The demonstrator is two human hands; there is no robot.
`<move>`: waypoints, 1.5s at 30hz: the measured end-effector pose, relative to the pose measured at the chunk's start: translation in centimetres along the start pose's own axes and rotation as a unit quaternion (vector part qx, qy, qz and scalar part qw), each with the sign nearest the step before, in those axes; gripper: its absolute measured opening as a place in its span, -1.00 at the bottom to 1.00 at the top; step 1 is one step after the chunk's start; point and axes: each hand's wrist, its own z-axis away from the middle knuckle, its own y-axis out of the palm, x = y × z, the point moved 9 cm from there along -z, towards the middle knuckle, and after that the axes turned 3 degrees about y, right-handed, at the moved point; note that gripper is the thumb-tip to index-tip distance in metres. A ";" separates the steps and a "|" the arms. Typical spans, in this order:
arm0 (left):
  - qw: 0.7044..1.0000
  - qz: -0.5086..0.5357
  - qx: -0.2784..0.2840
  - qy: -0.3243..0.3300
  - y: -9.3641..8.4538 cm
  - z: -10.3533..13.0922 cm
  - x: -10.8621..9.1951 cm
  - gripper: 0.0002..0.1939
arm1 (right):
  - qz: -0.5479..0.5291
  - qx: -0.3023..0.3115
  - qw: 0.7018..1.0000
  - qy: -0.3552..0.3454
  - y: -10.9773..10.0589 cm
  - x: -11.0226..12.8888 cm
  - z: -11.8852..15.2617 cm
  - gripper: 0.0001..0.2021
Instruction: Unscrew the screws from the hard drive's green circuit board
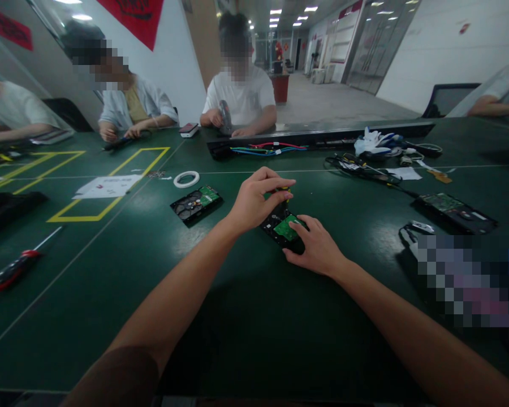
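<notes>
Blk HDD (275,227) lies grn PCB (285,229) up, ylw tool (287,195) abv.

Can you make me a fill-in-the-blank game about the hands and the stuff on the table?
1. The right hand holds a hard drive whose circuit board is colored ____.
2. The small yellow handle is in the person's ____ hand.
3. The red-and-black tool at the picture's left edge is a ____.
4. The ring lying on the table is colored ____.

Missing words: green; left; screwdriver; white.

Room btw R hand (316,244) & R HDD (454,213); cables (365,169) block rear.
</notes>
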 end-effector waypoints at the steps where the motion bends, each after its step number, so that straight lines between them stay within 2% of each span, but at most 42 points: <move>1: 1.000 -0.005 0.010 -0.002 0.2 -0.4 -0.1 -0.76 | 0.000 0.004 1.000 -0.002 0.0 -0.1 0.0 -0.26; 8: 0.998 -0.026 0.061 -0.014 1.1 -2.9 0.4 -0.83 | -0.017 0.006 1.000 -0.008 -0.3 -0.1 0.2 -0.29; 12: 0.997 0.000 0.076 -0.017 0.7 -2.4 0.2 -0.87 | -0.020 0.018 1.000 -0.003 0.0 -0.2 0.3 -0.28; 19: 0.994 0.043 0.097 -0.015 -0.3 -1.1 -0.3 -0.80 | -0.019 0.018 1.000 -0.005 0.2 -0.4 0.3 -0.26; 22: 0.995 0.036 0.090 -0.002 -0.4 -1.1 -0.5 -0.80 | -0.022 0.018 1.000 0.002 0.2 -0.5 0.3 -0.24; 27: 0.999 0.018 0.042 -0.024 -0.2 -1.1 -0.3 -0.82 | -0.042 0.014 0.999 0.002 -0.1 -0.7 0.3 -0.21; 35: 0.998 0.024 0.054 -0.020 0.4 -0.9 -0.6 -0.80 | -0.098 -0.017 0.995 -0.001 -1.0 -1.1 0.3 -0.31; 40: 0.998 0.035 0.052 -0.018 0.3 -0.9 -0.7 -0.80 | -0.081 -0.020 0.996 0.021 -0.8 -1.7 0.2 -0.33; 45: 0.998 0.036 0.056 -0.017 0.4 -0.9 -0.6 -0.81 | -0.116 -0.029 0.992 0.051 -1.0 -2.2 0.2 -0.37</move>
